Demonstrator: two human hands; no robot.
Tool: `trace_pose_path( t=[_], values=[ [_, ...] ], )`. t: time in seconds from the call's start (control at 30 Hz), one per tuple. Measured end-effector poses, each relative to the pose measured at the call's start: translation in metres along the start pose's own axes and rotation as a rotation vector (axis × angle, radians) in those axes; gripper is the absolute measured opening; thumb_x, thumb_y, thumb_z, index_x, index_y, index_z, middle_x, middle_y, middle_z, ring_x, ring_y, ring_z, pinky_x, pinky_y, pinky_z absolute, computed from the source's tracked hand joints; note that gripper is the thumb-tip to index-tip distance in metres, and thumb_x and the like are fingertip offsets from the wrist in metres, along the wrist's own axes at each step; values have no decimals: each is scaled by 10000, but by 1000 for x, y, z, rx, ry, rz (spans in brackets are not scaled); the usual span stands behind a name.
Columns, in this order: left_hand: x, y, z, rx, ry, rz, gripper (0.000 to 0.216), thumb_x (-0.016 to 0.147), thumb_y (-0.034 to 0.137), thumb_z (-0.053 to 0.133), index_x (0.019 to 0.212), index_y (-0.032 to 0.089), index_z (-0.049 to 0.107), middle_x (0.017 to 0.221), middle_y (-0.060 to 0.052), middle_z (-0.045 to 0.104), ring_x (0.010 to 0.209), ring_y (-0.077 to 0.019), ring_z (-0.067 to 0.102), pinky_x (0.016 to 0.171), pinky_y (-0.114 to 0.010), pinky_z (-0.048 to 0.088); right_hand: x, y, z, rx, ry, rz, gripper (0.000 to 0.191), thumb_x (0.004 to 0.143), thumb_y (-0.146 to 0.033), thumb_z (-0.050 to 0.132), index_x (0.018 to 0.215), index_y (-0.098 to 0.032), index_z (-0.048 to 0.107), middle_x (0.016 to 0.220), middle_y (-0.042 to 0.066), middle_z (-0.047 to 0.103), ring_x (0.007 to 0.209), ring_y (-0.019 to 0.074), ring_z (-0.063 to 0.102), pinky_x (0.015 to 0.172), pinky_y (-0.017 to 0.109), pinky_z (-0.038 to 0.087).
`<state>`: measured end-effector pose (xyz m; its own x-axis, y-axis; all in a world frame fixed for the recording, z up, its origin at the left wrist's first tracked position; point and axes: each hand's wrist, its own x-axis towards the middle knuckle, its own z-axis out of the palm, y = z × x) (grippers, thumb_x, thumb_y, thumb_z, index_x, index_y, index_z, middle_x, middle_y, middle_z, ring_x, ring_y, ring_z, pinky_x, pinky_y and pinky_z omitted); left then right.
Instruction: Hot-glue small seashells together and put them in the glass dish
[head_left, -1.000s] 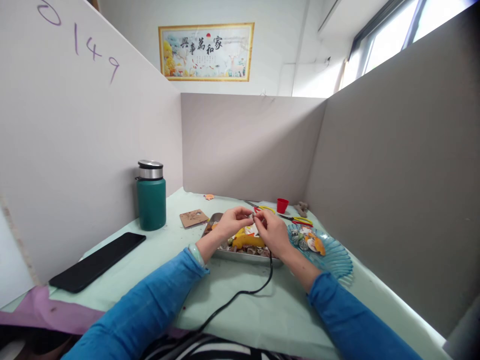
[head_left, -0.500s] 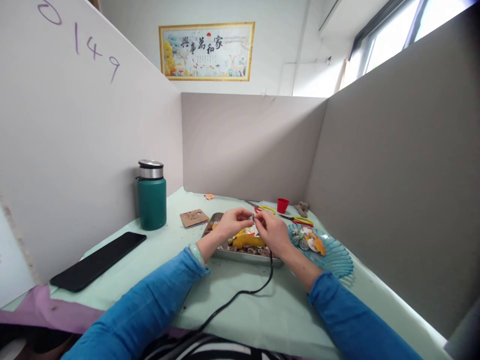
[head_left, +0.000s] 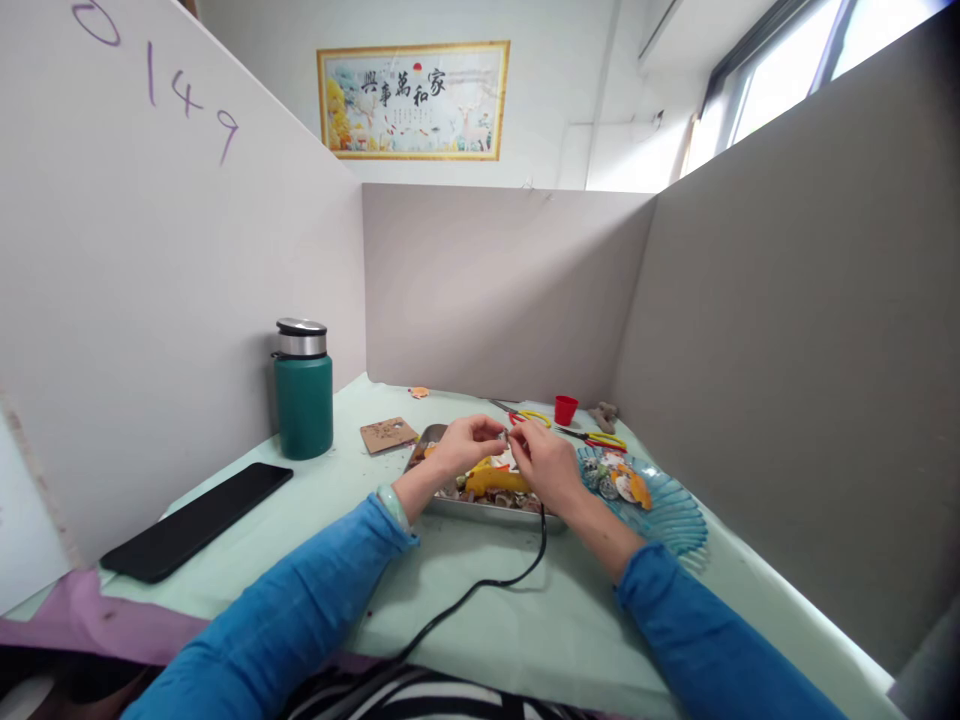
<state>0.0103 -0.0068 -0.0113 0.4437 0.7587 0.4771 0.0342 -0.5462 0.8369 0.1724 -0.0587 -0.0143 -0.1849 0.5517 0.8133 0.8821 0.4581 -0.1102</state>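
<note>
Because the piece (head_left: 506, 435) is tiny, left hand (head_left: 466, 443) and right hand (head_left: 547, 462) share it in pinched fingers over the metal tray (head_left: 480, 514), probably for control.

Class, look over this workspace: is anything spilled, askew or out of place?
Slightly: dark specks show on the brown board and the pale green tablecloth beside it, left of the metal tray, like stray scraps. Nothing else clearly stands out.
</note>
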Motion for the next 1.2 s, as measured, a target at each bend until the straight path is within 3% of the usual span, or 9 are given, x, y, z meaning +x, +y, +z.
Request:
trace_pose_path(
  t=[0.33, 0.77, 1.2],
  values=[
    [-5, 18, 2, -360, 27, -161, 342, 635, 232, 738, 935, 131, 610, 886, -54, 650, 756, -146, 622, 757, -296, 489, 1, 3, 3, 152, 56, 98, 155, 850, -318, 512, 905, -190, 582, 815, 30, 640, 649, 146, 571, 628, 253, 402],
    [-4, 12, 1, -436, -46, -137, 317, 696, 301, 709, 923, 101, 616, 877, -82, 654, 730, -145, 634, 782, -331, 497, 0, -1, 0, 155, 34, -1, 173, 891, -290, 450, 845, -200, 590, 775, 28, 617, 680, 148, 552, 648, 254, 391],
    [-5, 15, 2, -420, 1, -198, 291, 664, 275, 729, 879, 105, 629, 802, -60, 653, 683, -141, 638, 746, -319, 503, -1, -3, 0, 159, 48, -5, 190, 890, -293, 444, 838, -199, 601, 780, 36, 626, 672, 144, 552, 642, 251, 395]
  ],
)
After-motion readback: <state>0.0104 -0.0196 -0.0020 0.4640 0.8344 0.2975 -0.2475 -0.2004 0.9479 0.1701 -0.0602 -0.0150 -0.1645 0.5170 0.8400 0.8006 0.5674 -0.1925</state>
